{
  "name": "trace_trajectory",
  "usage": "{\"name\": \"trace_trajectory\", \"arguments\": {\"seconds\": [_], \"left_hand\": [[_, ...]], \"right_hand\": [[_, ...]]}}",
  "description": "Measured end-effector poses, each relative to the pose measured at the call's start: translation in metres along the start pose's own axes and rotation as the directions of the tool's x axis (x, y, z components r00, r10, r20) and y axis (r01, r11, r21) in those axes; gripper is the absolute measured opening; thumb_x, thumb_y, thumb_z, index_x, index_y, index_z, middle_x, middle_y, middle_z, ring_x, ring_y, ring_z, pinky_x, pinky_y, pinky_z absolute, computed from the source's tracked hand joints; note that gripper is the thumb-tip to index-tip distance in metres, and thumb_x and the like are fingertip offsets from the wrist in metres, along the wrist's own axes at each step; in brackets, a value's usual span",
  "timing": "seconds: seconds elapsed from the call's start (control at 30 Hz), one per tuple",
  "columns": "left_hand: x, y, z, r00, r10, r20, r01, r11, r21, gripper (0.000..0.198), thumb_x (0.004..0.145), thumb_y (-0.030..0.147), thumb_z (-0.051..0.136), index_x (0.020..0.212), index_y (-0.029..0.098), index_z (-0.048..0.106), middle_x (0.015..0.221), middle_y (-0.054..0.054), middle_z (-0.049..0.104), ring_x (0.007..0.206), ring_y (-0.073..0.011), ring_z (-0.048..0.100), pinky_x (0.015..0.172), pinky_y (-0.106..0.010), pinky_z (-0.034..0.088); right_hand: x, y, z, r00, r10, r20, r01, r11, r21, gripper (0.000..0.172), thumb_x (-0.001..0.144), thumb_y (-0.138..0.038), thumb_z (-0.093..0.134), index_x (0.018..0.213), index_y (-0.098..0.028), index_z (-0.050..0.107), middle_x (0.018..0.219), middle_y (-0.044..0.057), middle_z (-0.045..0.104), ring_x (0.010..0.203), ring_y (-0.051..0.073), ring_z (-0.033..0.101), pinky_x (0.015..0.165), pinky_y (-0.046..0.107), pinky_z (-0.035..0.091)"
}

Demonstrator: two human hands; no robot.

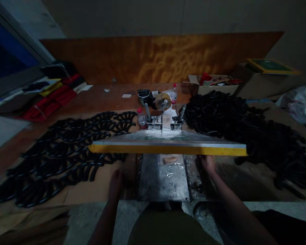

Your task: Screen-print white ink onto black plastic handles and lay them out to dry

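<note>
A printing screen frame (168,149) with a yellow front edge is held raised and tilted by hinge clamps (164,124) over a metal base plate (164,183). A small tan piece (169,160) lies on the plate's pale pad, beside clear film. My left hand (116,182) is left of the plate, over cardboard; it looks curled, and anything inside it is hidden. My right hand (207,164) is just below the frame's right part, its fingers mostly hidden by the edge and shadow. Curved black tubular pieces (76,146) lie in fanned rows on the left.
A heap of black pieces (219,112) covers the right side. Behind the clamps stand a tape roll (163,101), a dark tub (144,97) and bottles (142,119). An open carton (216,89) is at the back right; red bundles (49,103) lie back left.
</note>
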State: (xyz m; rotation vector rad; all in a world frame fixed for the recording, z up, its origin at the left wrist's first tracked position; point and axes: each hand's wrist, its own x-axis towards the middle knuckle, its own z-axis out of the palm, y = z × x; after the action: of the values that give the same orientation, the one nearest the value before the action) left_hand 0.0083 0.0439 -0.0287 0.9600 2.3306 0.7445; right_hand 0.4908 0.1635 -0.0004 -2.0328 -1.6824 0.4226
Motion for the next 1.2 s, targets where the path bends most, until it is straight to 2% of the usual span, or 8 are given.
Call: {"name": "trace_trajectory", "arguments": {"seconds": [0.13,0.3,0.5,0.57,0.7,0.8,1.07,1.2], "left_hand": [[-0.005,0.049,0.005,0.998,0.059,-0.022,-0.062,0.967,-0.246,0.044,0.08,0.062,0.045,0.085,0.021,0.058,0.07,-0.002,0.064,0.064,-0.0188,0.062,0.059,-0.029,0.049],[-0.014,0.116,0.001,0.978,0.2,-0.057,-0.202,0.853,-0.481,0.043,0.081,0.063,0.053,0.081,0.02,0.058,0.062,0.003,0.056,0.056,-0.0134,0.053,0.054,-0.024,0.043],[-0.028,0.131,-0.005,0.975,0.213,-0.056,-0.207,0.802,-0.561,0.038,0.082,0.057,0.056,0.083,0.019,0.058,0.063,0.003,0.056,0.056,-0.0119,0.052,0.053,-0.023,0.041],[-0.03,0.135,-0.007,0.978,0.202,-0.053,-0.194,0.783,-0.591,0.037,0.082,0.056,0.056,0.083,0.019,0.058,0.063,0.004,0.055,0.056,-0.0113,0.051,0.053,-0.022,0.04],[-0.029,0.152,-0.014,0.979,0.2,-0.045,-0.181,0.74,-0.648,0.033,0.081,0.051,0.059,0.081,0.019,0.056,0.061,0.005,0.053,0.053,-0.0097,0.049,0.051,-0.021,0.04],[-0.024,0.165,-0.023,0.977,0.204,-0.056,-0.188,0.716,-0.672,0.031,0.078,0.049,0.062,0.081,0.019,0.056,0.057,0.006,0.052,0.049,-0.0094,0.047,0.048,-0.02,0.039],[-0.019,0.233,-0.064,0.927,0.331,-0.176,-0.347,0.579,-0.738,0.031,0.08,0.049,0.06,0.076,0.017,0.059,0.055,0.004,0.053,0.044,-0.0086,0.047,0.043,-0.02,0.036],[-0.023,0.254,-0.072,0.935,0.353,-0.042,-0.275,0.645,-0.713,0.045,0.084,0.061,0.054,0.08,0.016,0.064,0.051,0.004,0.052,0.043,-0.0103,0.046,0.044,-0.022,0.037]], "right_hand": [[-0.013,-0.021,0.018,0.988,-0.155,0.028,0.153,0.987,0.04,0.032,0.081,-0.024,0.048,0.097,-0.015,0.074,0.098,0.016,0.074,0.101,0.03,0.066,0.091,0.042,0.051],[-0.009,-0.029,0.004,0.938,-0.345,0.027,0.342,0.937,0.07,0.034,0.079,-0.017,0.047,0.097,-0.016,0.075,0.106,0.016,0.073,0.109,0.032,0.062,0.099,0.045,0.046],[-0.004,-0.046,-0.004,0.917,-0.386,-0.098,0.398,0.883,0.249,0.03,0.086,-0.033,0.055,0.102,-0.019,0.076,0.106,0.014,0.073,0.101,0.032,0.066,0.093,0.05,0.051],[-0.008,-0.07,0.009,0.85,-0.526,-0.04,0.506,0.791,0.343,0.029,0.086,-0.029,0.058,0.107,-0.021,0.075,0.111,0.012,0.073,0.104,0.029,0.065,0.094,0.047,0.051],[-0.017,-0.111,0.041,0.638,-0.76,0.127,0.668,0.628,0.4,0.038,0.082,-0.008,0.055,0.111,-0.022,0.075,0.115,0.012,0.071,0.109,0.025,0.063,0.094,0.042,0.051],[-0.019,-0.12,0.047,0.579,-0.788,0.211,0.732,0.616,0.291,0.045,0.079,-0.002,0.054,0.113,-0.021,0.074,0.113,0.012,0.072,0.11,0.025,0.062,0.095,0.042,0.048],[-0.027,-0.154,0.032,0.547,-0.764,0.341,0.8,0.598,0.057,0.042,0.091,-0.025,0.058,0.134,-0.022,0.061,0.139,0.011,0.059,0.129,0.027,0.05,0.11,0.044,0.034],[-0.033,-0.16,0.049,0.524,-0.724,0.448,0.796,0.603,0.043,0.061,0.09,-0.039,0.061,0.145,-0.018,0.048,0.152,0.014,0.044,0.142,0.031,0.036,0.117,0.054,0.021]]}}
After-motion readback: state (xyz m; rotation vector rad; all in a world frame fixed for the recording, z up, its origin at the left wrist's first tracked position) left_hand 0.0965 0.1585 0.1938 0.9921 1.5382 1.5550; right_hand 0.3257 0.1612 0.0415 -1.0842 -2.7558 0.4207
